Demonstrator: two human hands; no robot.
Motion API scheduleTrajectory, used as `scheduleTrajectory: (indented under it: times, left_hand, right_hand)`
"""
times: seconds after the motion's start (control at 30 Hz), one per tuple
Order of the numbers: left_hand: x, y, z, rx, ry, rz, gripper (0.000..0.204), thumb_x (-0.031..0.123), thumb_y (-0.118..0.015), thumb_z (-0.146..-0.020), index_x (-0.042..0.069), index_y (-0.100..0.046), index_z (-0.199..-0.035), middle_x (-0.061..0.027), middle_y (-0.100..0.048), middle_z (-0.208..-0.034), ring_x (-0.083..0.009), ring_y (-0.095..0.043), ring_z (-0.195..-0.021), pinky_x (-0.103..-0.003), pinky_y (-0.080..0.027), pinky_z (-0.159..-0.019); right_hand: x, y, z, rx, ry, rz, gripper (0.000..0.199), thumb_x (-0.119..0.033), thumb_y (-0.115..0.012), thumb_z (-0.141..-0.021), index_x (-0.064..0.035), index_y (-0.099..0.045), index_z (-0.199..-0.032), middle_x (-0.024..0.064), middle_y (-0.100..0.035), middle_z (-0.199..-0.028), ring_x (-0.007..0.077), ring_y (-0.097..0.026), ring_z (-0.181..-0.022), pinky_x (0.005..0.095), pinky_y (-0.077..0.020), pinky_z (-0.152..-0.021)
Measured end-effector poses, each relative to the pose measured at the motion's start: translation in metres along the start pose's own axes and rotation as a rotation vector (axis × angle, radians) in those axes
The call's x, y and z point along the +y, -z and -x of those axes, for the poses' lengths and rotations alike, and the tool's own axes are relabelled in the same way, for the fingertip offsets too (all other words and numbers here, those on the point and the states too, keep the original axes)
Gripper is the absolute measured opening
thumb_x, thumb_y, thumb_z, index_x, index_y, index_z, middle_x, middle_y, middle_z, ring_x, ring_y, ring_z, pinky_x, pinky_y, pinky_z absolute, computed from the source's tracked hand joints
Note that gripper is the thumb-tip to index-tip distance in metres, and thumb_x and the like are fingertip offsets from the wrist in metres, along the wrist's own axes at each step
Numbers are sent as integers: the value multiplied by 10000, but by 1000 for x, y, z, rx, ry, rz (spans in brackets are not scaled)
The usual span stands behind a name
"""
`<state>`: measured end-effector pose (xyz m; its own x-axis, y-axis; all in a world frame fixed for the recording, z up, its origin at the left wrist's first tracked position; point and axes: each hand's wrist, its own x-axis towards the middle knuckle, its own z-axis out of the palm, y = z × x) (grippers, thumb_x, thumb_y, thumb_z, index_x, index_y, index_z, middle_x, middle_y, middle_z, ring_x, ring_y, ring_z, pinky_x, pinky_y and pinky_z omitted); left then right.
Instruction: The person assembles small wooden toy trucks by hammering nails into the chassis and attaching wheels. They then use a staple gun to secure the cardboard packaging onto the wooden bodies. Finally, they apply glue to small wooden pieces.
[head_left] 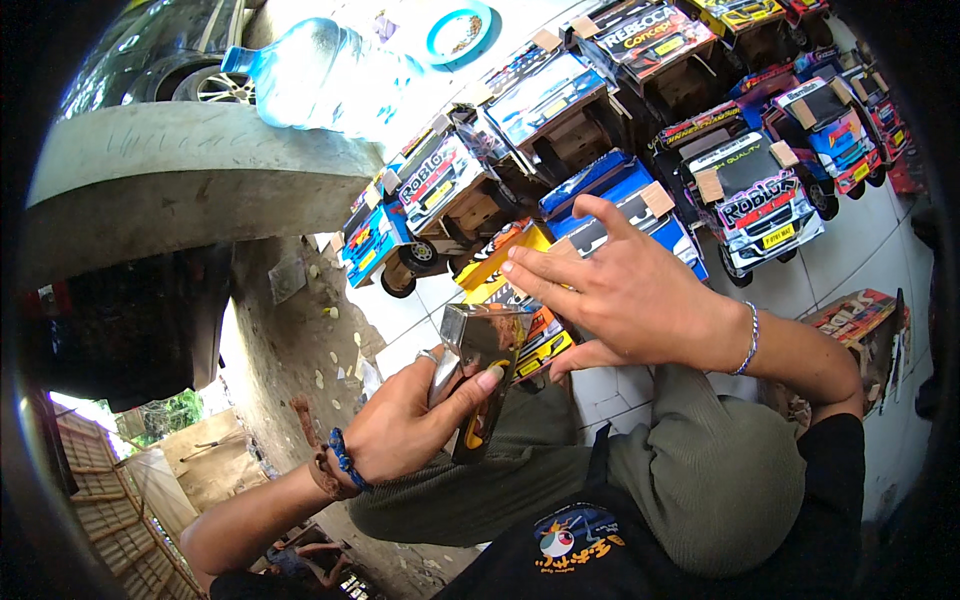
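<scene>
Head view: left hand (pixel 400 425), fingers clamped on a shiny printed sheet (pixel 480 375) over the lap. Right hand (pixel 620 290), fingers spread, presses its far edge. Finished cardboard toy trucks (pixel 760 195) stand far on the tiled floor (pixel 860 250); this piece looks unassembled.

We are sitting at an outdoor craft stall or street-side workshop for handmade toys: rows of colourful cardboard model trucks (pixel 752 195) are standing on a white tiled floor (pixel 860 250) in front of us. Beside us a concrete ledge (pixel 190 180), a parked car (pixel 170 50) and a water jug (pixel 320 75) are catching daylight.
</scene>
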<state>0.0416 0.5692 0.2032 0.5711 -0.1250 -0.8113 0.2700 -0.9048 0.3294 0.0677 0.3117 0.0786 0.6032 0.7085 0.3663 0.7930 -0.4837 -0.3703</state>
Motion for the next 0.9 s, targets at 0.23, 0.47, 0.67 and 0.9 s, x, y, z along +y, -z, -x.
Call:
scheduleTrajectory:
  times: [0.23,0.47,0.67,0.9]
  left_hand:
    - [12,-3,1,54,-37,28,541,492,-607,-1031,-30,-585,-1170,-211,-679,-805,-317,-679,-737,-448,-506,-682]
    - [18,-7,0,49,9,59,501,454,-600,-1044,-19,-575,-1204,-189,-678,-795,-294,-680,-728,-439,-507,-680]
    - [22,-8,1,76,28,-14,507,461,-620,-1031,-40,-576,-1095,-183,-661,-730,-295,-669,-665,-435,-490,-621]
    - [25,-15,2,128,25,-46,510,458,-627,-1027,-49,-573,-1038,-226,-641,-708,-353,-671,-647,-457,-472,-586]
  right_hand:
    - [-1,0,1,-136,-22,24,875,-696,-624,-858,-72,-544,-1466,83,-575,-1478,174,-630,-1229,562,-204,-1203]
    - [0,1,0,-129,-24,9,874,-682,-640,-850,-62,-549,-1460,87,-576,-1470,168,-633,-1210,560,-206,-1202]
    - [1,0,1,-116,-20,11,877,-665,-677,-821,-48,-566,-1435,87,-591,-1432,167,-612,-1228,557,-233,-1188]
    - [2,0,0,-61,-7,-35,875,-632,-730,-778,-25,-591,-1392,77,-609,-1390,169,-602,-1236,555,-263,-1175]
